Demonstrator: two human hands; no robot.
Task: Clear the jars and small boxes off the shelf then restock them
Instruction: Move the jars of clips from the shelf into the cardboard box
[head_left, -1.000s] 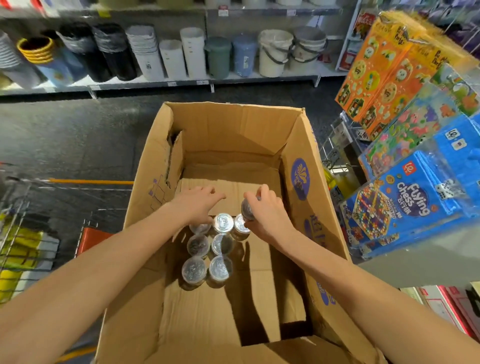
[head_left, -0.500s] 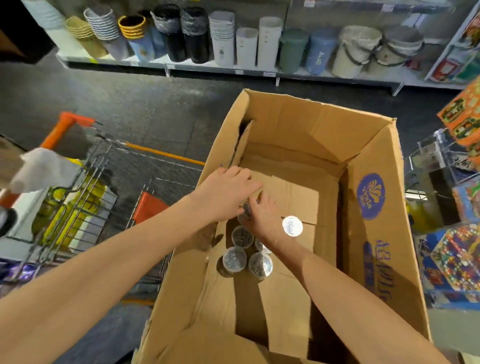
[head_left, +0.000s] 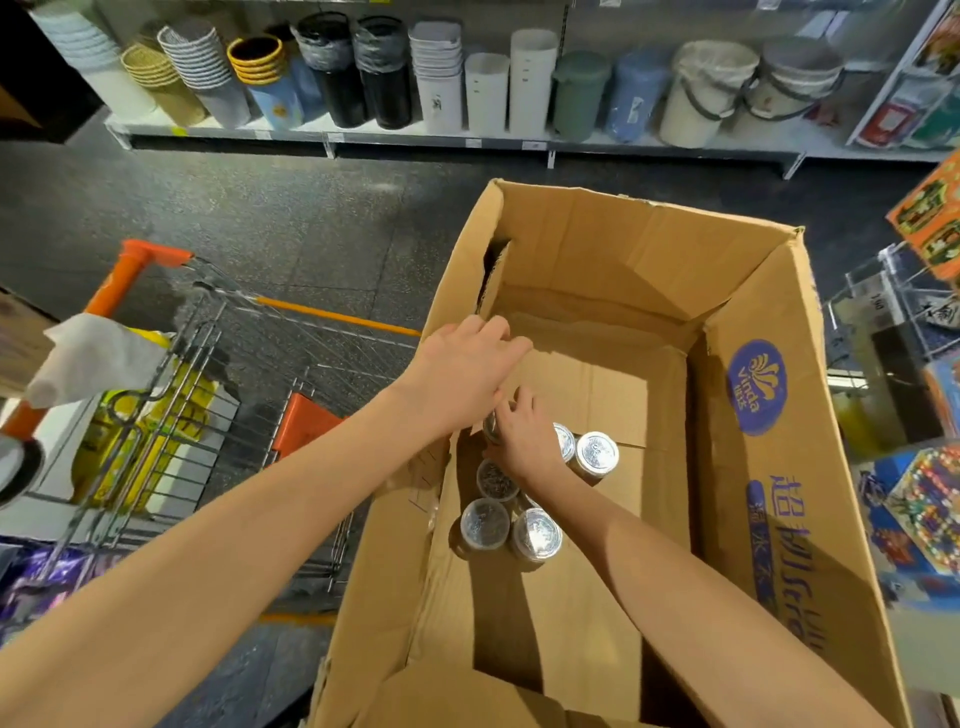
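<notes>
A big open cardboard box stands in front of me. Several small clear jars with silver lids stand clustered on its floor by the left wall, and one jar is at the cluster's right. My right hand reaches down into the cluster, its fingers curled round a jar that it mostly hides. My left hand hovers above the box's left wall with its fingers stretched forward, holding nothing.
A wire shopping cart with an orange handle stands left of the box, carrying yellow packs and a white cloth. Bins and buckets line the far shelf. Board game boxes hang at the right.
My right hand set a jar at the cluster's right and moved left onto another jar. My left hand rose off the jars to above the box wall. My view swung left.
</notes>
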